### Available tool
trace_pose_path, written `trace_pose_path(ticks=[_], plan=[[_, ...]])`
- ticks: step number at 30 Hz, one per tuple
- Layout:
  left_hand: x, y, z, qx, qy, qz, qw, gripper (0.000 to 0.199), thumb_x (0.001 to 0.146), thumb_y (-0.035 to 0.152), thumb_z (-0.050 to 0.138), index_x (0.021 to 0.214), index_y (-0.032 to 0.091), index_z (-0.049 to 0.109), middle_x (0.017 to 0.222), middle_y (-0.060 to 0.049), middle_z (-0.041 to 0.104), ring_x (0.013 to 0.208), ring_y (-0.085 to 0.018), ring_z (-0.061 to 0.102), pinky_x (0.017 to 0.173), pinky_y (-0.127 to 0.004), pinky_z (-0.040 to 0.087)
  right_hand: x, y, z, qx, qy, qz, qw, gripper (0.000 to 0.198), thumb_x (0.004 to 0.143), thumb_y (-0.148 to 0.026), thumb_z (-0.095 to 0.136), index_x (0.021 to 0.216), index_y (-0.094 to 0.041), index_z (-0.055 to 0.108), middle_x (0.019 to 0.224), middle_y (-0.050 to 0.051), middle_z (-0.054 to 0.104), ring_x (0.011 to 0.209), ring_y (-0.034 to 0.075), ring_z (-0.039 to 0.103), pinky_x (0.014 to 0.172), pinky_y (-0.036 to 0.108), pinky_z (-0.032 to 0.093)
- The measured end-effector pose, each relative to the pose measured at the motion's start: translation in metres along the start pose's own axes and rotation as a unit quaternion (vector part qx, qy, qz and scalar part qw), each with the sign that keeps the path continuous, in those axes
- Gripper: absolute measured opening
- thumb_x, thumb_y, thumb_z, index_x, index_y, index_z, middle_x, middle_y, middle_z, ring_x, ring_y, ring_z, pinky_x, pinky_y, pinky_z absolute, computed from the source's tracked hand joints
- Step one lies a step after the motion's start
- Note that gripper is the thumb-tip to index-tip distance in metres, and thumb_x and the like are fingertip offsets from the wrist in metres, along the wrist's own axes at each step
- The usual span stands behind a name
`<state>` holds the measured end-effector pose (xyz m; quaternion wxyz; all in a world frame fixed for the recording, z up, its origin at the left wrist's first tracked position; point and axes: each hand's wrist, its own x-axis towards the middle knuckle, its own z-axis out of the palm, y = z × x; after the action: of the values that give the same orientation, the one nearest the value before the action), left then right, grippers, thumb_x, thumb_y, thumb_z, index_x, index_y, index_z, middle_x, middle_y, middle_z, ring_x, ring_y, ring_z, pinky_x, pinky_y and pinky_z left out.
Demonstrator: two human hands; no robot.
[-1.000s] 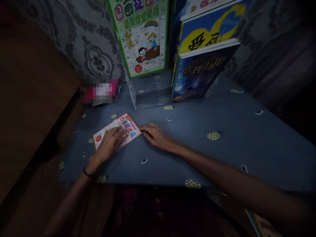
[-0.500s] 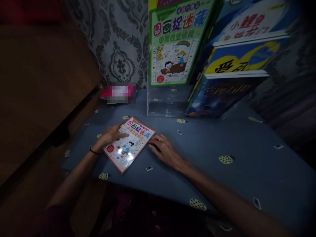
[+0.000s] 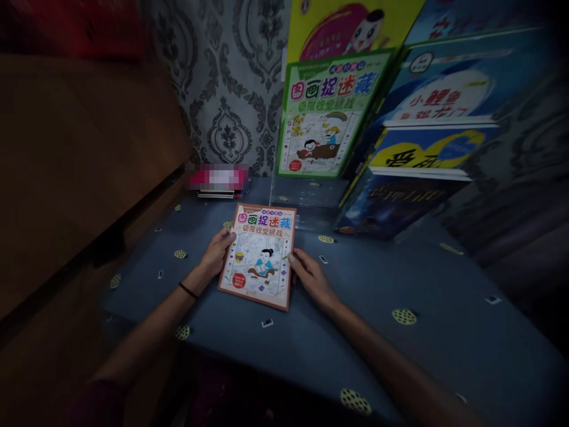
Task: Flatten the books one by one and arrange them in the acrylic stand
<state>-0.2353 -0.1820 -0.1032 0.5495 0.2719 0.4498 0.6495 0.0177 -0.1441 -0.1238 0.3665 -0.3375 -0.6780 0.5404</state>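
Observation:
Between my hands is a thin picture book (image 3: pixel 262 255) with an orange-brown border, colourful Chinese title letters and a drawing of a seated figure in blue. My left hand (image 3: pixel 217 252) grips its left edge, thumb on the cover and fingers behind. On the right edge, my right hand (image 3: pixel 311 276) pinches the book with the thumb near the border; its other fingers are partly hidden behind. The book is tilted up toward me, cover facing me, over the blue tablecloth (image 3: pixel 355 308).
A clear acrylic stand (image 3: pixel 306 219) at the back holds a green-bordered book (image 3: pixel 329 115) and a yellow book (image 3: pixel 320 29). Right of it, a dark blue book (image 3: pixel 400 204) stands before several others. A small book stack (image 3: pixel 217 184) lies at the back left, near a brown wooden surface (image 3: pixel 89 154).
The book has been lifted from lying slanted on the table and turned nearly straight. My right hand has gone from touching its corner to gripping its edge. The view has tipped upward.

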Motion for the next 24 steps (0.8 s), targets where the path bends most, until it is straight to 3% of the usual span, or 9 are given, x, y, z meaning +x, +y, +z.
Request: trace_pose_path(ticks=[2,5,10,17,24], plan=[[-0.001,-0.009,0.009,-0.025,-0.010,0.008,1.000,0.043,0.066,0.033,0.091,0.091,0.018,0.060,0.083,-0.001,0.077,0.067,-0.017,0.072,0.067,-0.027,0.059,0.003,-0.001,-0.003,0.078,0.008,0.034,0.996,0.050,0.086,-0.067,0.063,0.107,-0.022,0.067,0.081,0.002,0.075,0.067,0.019,0.068,0.060,0.031,0.054],[-0.005,-0.017,0.015,-0.042,-0.041,0.001,0.998,0.046,0.070,0.036,0.089,0.105,0.018,0.064,0.096,-0.004,0.079,0.082,-0.021,0.076,0.080,-0.032,0.061,0.004,-0.001,-0.005,0.155,0.017,0.058,0.986,0.056,0.074,-0.065,0.078,0.108,-0.023,0.067,0.089,0.003,0.078,0.072,0.022,0.073,0.068,0.035,0.060],[-0.009,-0.019,0.010,-0.041,-0.084,-0.042,0.995,0.050,0.080,0.033,0.082,0.124,0.020,0.064,0.114,-0.009,0.078,0.112,-0.029,0.072,0.103,-0.043,0.055,0.005,0.002,-0.005,0.161,0.022,0.059,0.985,0.056,0.072,-0.063,0.080,0.108,-0.022,0.067,0.097,0.007,0.080,0.081,0.026,0.077,0.076,0.042,0.063],[-0.009,-0.021,0.008,-0.044,-0.095,-0.058,0.993,0.057,0.081,0.032,0.081,0.133,0.021,0.060,0.122,-0.011,0.076,0.111,-0.030,0.074,0.102,-0.044,0.057,0.005,0.000,-0.006,0.155,0.009,0.073,0.985,0.054,0.073,-0.061,0.081,0.109,-0.022,0.065,0.101,0.007,0.080,0.089,0.028,0.078,0.076,0.042,0.064],[-0.010,-0.020,0.011,-0.037,-0.088,-0.067,0.993,0.053,0.082,0.033,0.080,0.130,0.019,0.062,0.122,-0.012,0.076,0.114,-0.032,0.072,0.103,-0.045,0.056,0.006,0.002,-0.007,0.162,0.009,0.074,0.984,0.052,0.073,-0.056,0.082,0.108,-0.021,0.066,0.102,0.009,0.080,0.098,0.031,0.076,0.080,0.045,0.064]])
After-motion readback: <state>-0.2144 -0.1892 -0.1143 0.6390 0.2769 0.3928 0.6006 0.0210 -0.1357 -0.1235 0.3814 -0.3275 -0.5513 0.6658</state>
